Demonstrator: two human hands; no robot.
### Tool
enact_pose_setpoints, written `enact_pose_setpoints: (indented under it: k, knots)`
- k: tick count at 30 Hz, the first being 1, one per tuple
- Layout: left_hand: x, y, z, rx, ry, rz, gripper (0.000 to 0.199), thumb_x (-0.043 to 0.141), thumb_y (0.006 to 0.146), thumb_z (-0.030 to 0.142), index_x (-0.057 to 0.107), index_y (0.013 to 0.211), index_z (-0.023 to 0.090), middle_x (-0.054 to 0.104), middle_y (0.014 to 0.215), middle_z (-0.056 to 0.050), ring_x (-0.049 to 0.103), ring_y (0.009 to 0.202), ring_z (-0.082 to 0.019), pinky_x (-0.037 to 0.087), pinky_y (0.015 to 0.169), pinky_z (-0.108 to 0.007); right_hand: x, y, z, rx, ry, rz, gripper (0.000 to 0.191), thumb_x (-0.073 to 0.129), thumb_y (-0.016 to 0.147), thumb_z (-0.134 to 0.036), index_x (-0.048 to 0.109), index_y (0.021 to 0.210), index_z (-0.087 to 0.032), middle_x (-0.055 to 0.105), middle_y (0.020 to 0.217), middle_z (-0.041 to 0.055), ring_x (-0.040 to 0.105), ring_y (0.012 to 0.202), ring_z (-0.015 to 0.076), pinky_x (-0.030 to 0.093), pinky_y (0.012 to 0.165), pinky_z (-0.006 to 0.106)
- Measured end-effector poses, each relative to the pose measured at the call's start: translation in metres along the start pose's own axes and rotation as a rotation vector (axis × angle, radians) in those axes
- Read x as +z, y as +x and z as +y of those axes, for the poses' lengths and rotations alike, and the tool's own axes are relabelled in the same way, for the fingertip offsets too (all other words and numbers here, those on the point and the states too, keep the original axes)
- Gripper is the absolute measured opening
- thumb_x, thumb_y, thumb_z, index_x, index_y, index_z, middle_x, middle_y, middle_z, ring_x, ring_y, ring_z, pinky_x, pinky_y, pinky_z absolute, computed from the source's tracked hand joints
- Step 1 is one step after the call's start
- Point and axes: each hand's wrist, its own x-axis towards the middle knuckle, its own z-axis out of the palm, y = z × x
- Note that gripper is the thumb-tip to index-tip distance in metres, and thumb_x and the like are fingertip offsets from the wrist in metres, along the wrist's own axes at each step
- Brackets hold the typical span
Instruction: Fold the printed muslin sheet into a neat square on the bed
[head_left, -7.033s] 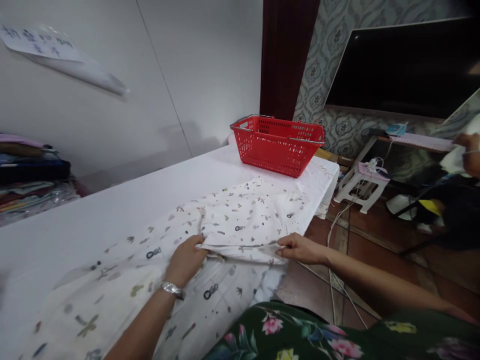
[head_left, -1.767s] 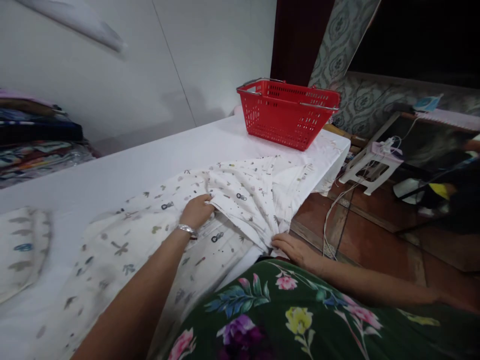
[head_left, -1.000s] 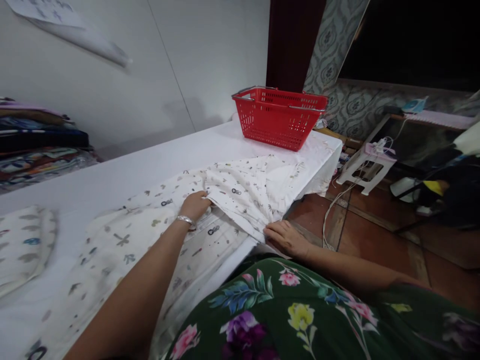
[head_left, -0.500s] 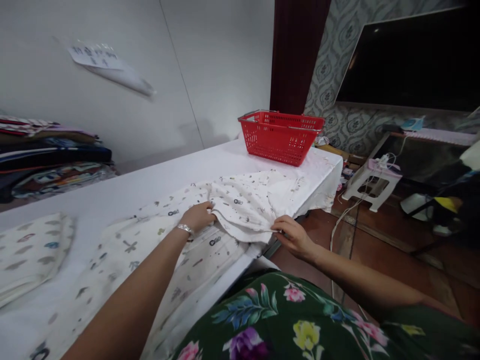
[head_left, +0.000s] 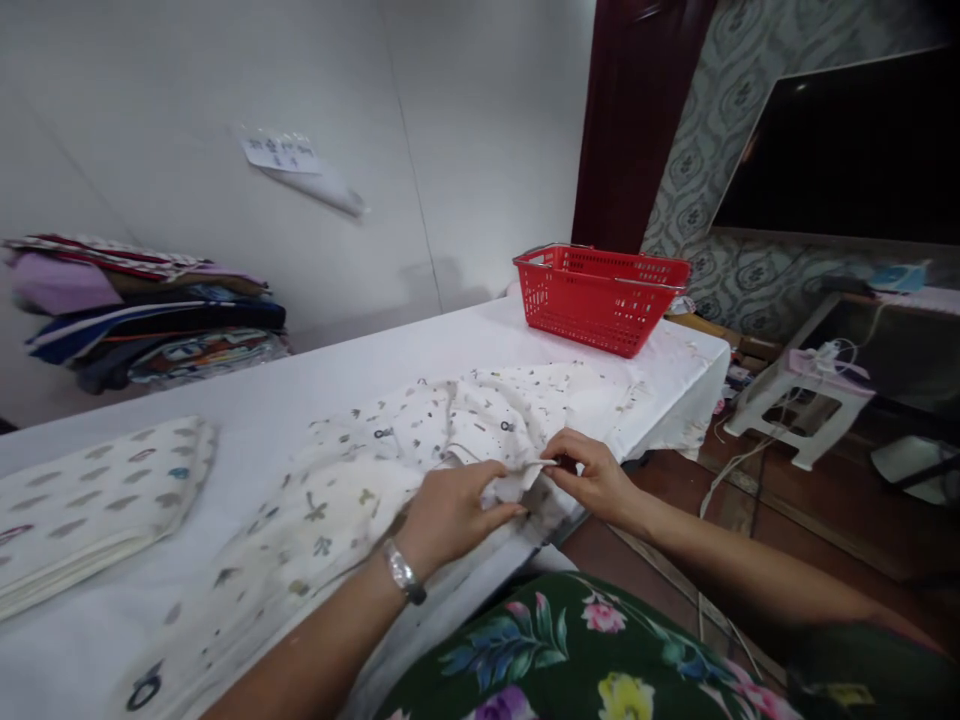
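A white cloth printed with small dark and olive figures (head_left: 330,510) is spread in loose folds along the table's near side. My right hand (head_left: 592,480) pinches its edge between thumb and fingertips, raising a small flap. Close by on the left, my left hand (head_left: 454,515), with a silver bracelet at the wrist, has its thumb and forefinger around the same edge, cloth between them. The left fingertips are partly hidden by folds. A folded white cloth with grey heart-like shapes (head_left: 97,490) lies at the far left.
The white-covered table (head_left: 300,375) runs along a pale wall. A red basket (head_left: 600,305) stands at its far right end. Stacked folded textiles (head_left: 172,320) are at the back left. On the floor to the right is a white stool (head_left: 802,400) with cables.
My left hand has let go of its earlier fold and moved right, close to my right hand at the edge. The raised fold has dropped into a smaller flap. The view has shifted left.
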Motion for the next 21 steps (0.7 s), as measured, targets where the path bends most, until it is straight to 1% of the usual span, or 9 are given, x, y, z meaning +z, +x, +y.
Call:
enact_pose_setpoints:
  k: [2,4,7,9,10,13,16,19,21]
  knots:
    - [0.012,-0.003,0.004,0.005,0.028,0.041,0.03,0.051,0.079,0.052,0.06,0.097,0.03,0.069,0.088,0.002,0.062,0.079,-0.017,0.041,0.065,-0.025,0.006,0.006,-0.004,0.011,0.034,-0.026,0.007,0.054,0.08,-0.021,0.06,0.08,-0.018,0.056,0.073,0.0018,0.048,0.063,0.0112,0.038,0.056,0.023]
    - [0.019,-0.004,0.002,0.014,0.035,0.072,0.025,0.045,0.084,0.045,0.062,0.093,0.029,0.069,0.087,0.002,0.062,0.079,-0.015,0.041,0.064,-0.025,0.009,0.01,-0.005,0.058,0.099,-0.071,0.007,0.057,0.079,-0.023,0.061,0.078,-0.017,0.056,0.073,0.0014,0.049,0.064,0.0109,0.038,0.057,0.023]
    - [0.021,-0.006,-0.002,0.06,0.004,0.074,0.025,0.04,0.088,0.038,0.062,0.091,0.028,0.069,0.087,0.002,0.062,0.078,-0.014,0.041,0.064,-0.024,0.006,0.016,-0.004,0.25,0.296,-0.16,0.014,0.061,0.076,-0.03,0.061,0.081,-0.016,0.058,0.072,0.0006,0.051,0.063,0.0106,0.041,0.057,0.022]
    - [0.018,-0.006,-0.004,0.102,-0.004,0.042,0.023,0.041,0.087,0.037,0.062,0.091,0.027,0.069,0.086,0.001,0.062,0.078,-0.014,0.042,0.064,-0.024,0.002,0.021,-0.003,0.37,0.396,-0.172,0.021,0.062,0.075,-0.034,0.06,0.084,-0.016,0.059,0.072,0.0001,0.052,0.062,0.0103,0.042,0.057,0.022]
    - [0.017,-0.007,-0.004,0.123,0.001,0.026,0.023,0.041,0.087,0.036,0.062,0.09,0.027,0.068,0.085,0.001,0.061,0.078,-0.015,0.042,0.064,-0.025,0.001,0.023,-0.004,0.393,0.411,-0.17,0.022,0.063,0.075,-0.035,0.06,0.085,-0.016,0.06,0.072,0.0,0.052,0.063,0.0104,0.042,0.057,0.022]
    - [0.015,-0.006,-0.002,0.142,0.023,0.02,0.023,0.04,0.087,0.035,0.061,0.092,0.027,0.068,0.083,0.0,0.061,0.076,-0.015,0.042,0.062,-0.025,0.003,0.027,-0.01,0.32,0.328,-0.212,0.021,0.062,0.077,-0.035,0.062,0.084,-0.016,0.062,0.075,0.0011,0.054,0.067,0.0117,0.042,0.061,0.023]
    - [0.015,-0.004,-0.003,0.09,0.007,0.069,0.022,0.041,0.087,0.035,0.06,0.095,0.027,0.068,0.087,0.0,0.061,0.077,-0.015,0.043,0.063,-0.026,0.008,0.027,-0.02,0.201,0.184,-0.284,0.017,0.057,0.081,-0.032,0.064,0.085,-0.017,0.063,0.076,0.0016,0.054,0.07,0.0122,0.041,0.062,0.023]
    - [0.015,-0.004,-0.005,0.04,-0.01,0.097,0.017,0.046,0.083,0.031,0.061,0.088,0.025,0.068,0.083,0.0,0.062,0.076,-0.015,0.043,0.064,-0.027,0.01,0.025,-0.025,0.129,0.129,-0.328,0.016,0.056,0.083,-0.029,0.063,0.091,-0.018,0.062,0.078,0.0015,0.052,0.068,0.011,0.041,0.06,0.022]
    - [0.016,-0.004,-0.006,0.032,-0.013,0.117,0.016,0.047,0.083,0.031,0.061,0.084,0.024,0.068,0.08,0.001,0.062,0.073,-0.015,0.042,0.062,-0.026,0.011,0.024,-0.027,0.089,0.09,-0.343,0.017,0.057,0.082,-0.029,0.061,0.095,-0.018,0.061,0.081,0.0019,0.051,0.068,0.0113,0.041,0.062,0.023]
